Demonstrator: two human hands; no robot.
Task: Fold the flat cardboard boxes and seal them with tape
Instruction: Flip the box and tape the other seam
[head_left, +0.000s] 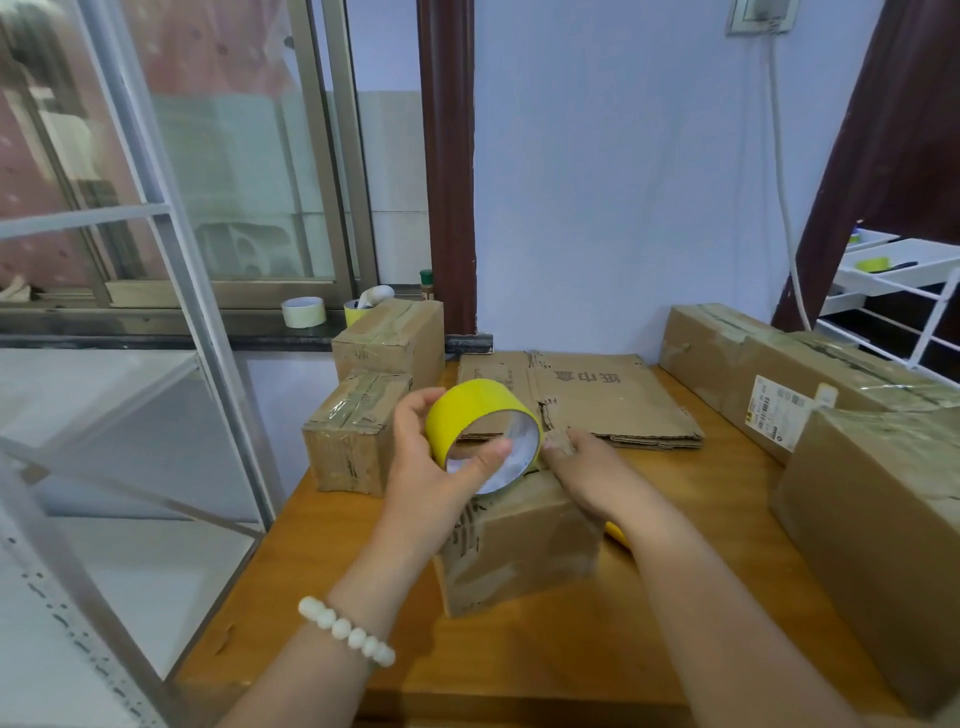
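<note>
My left hand grips a yellow tape roll, thumb inside its core, held just above a small folded cardboard box in the middle of the wooden table. My right hand lies on the box's top at its far right edge, fingertips pinching what looks like the clear tape end beside the roll. A stack of flat cardboard boxes lies behind, against the wall.
Two taped boxes are stacked at the table's left edge. Larger taped boxes line the right side. More tape rolls sit on the window sill. A white rack stands at far right.
</note>
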